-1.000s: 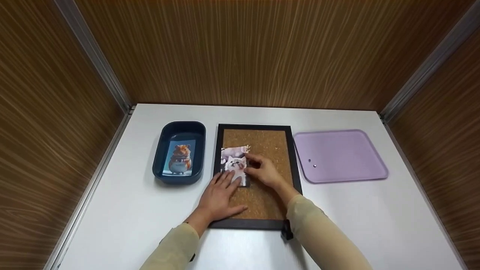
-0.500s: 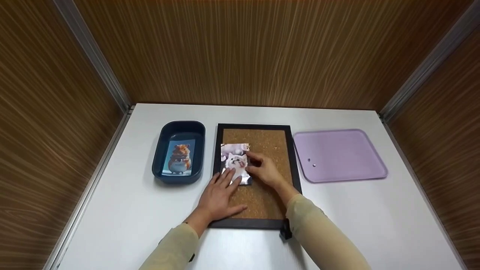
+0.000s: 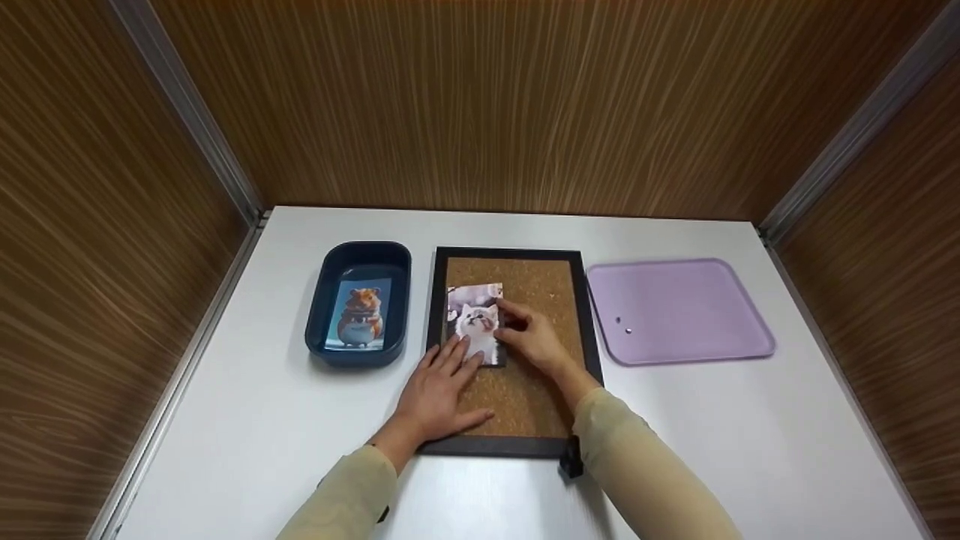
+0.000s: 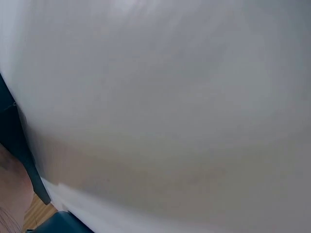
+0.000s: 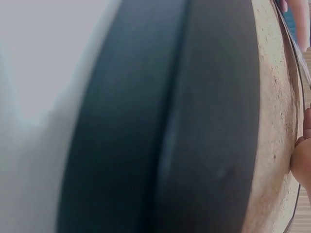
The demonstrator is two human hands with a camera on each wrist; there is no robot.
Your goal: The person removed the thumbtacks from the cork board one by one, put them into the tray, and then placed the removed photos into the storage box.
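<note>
A photo of a white kitten (image 3: 477, 319) lies on the left half of a black-framed corkboard (image 3: 529, 409). My left hand (image 3: 439, 391) rests with spread fingers on the board's lower left, its fingertips over the photo's bottom part. At the photo's right edge, the thumb and index finger of my right hand (image 3: 534, 341) hold it, the fingers bent. The right wrist view is mostly filled by the board's dark frame (image 5: 214, 116), with part of the right hand (image 5: 302, 160) at its edge. Mainly blurred white tabletop appears in the left wrist view.
Left of the board, a dark blue bin (image 3: 317, 300) contains a hamster picture (image 3: 361, 319). A lilac tray (image 3: 697, 307) stands to the right, bearing small round metallic pieces (image 3: 628, 331). Wood-patterned panels (image 3: 480, 105) enclose the white table (image 3: 247, 420).
The kitten photo has shifted a little up and to the right on the cork and sits straighter. My right hand has moved slightly right with it; the left hand has stayed in place.
</note>
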